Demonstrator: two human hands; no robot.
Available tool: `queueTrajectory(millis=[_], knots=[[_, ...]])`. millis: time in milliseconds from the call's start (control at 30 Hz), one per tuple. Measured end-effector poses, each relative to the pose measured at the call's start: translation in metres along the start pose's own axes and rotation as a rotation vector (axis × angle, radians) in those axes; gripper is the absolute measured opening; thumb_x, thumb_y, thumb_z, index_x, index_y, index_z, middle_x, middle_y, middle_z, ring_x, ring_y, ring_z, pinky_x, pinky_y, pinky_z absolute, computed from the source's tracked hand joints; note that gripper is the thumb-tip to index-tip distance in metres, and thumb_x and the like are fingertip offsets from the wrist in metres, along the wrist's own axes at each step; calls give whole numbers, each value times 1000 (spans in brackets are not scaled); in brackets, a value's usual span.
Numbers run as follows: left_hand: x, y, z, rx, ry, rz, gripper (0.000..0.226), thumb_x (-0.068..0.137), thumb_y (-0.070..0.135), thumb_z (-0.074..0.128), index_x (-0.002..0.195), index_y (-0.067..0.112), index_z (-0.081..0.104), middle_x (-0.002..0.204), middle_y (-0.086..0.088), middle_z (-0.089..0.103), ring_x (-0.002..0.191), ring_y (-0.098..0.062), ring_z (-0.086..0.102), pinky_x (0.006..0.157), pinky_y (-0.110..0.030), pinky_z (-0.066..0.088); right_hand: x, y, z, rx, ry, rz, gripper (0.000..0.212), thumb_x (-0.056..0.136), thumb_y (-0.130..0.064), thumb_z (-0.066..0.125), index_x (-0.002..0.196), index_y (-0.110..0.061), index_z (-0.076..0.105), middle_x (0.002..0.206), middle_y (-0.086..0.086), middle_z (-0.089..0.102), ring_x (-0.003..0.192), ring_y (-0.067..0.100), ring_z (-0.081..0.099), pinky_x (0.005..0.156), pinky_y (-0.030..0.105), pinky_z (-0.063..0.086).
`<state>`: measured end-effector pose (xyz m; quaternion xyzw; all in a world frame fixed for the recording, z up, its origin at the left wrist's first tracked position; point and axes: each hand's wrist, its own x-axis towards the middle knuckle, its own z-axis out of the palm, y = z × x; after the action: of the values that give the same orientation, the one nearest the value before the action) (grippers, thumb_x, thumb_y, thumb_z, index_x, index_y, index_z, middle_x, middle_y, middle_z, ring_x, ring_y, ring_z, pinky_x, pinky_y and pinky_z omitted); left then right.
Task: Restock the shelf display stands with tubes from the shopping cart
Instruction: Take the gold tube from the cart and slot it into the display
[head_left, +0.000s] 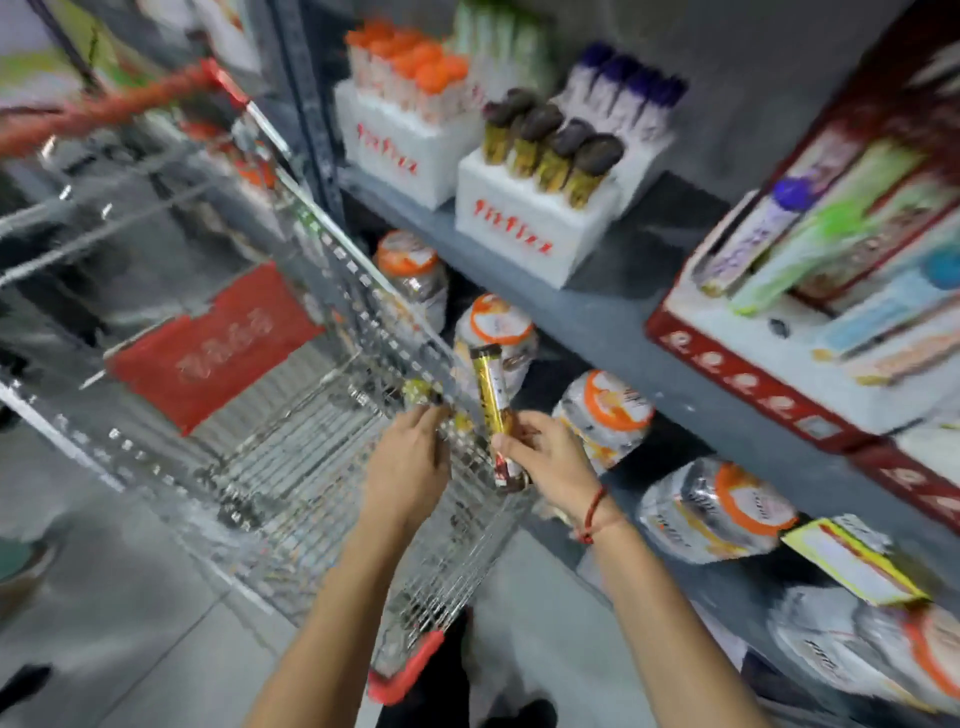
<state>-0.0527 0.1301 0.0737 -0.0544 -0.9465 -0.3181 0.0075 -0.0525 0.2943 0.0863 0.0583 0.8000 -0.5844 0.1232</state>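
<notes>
I'm at the pickup step, I judge: my left hand (410, 457) reaches into the shopping cart (244, 415), its fingers (435, 415) curled toward a small yellow tube (418, 391) by the wire side, though blur hides whether they grip it. Just right, my right hand (545, 457) pinches a gold tube (494, 400), upright over the cart's rim. Next it should go up and right to the white display stand (530, 228) of dark-capped gold tubes (553, 150) on the grey shelf (623, 322). Orange-lidded jars (602, 415) fill the shelf below; the floor is grey tile
</notes>
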Motion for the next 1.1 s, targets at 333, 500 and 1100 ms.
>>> queueTrajectory(millis=[333,500,1100], knots=[[58,138,56,88,-139,504,54,80,9,53,132,7,41,138,-14,47,126,-29,43,104,-38,37,-75,-31,-129,403,467,-99,10,85,-7,61,92,-7,68,90,9,65,88,21,57,85,40,47],[62,174,85,199,-219,573,58,85,22,52,138,13,31,147,-7,37,134,-24,32,108,-39,29,-92,-27,-161,654,529,-124,18,88,-3,56,87,-14,70,80,-3,71,74,8,64,62,13,51],[53,170,118,349,-234,737,74,88,28,49,146,15,5,157,-5,14,145,-21,6,117,-43,1,-97,-22,-166,747,469,-211,30,87,-2,56,109,-22,64,104,-2,73,100,12,66,83,20,54]])
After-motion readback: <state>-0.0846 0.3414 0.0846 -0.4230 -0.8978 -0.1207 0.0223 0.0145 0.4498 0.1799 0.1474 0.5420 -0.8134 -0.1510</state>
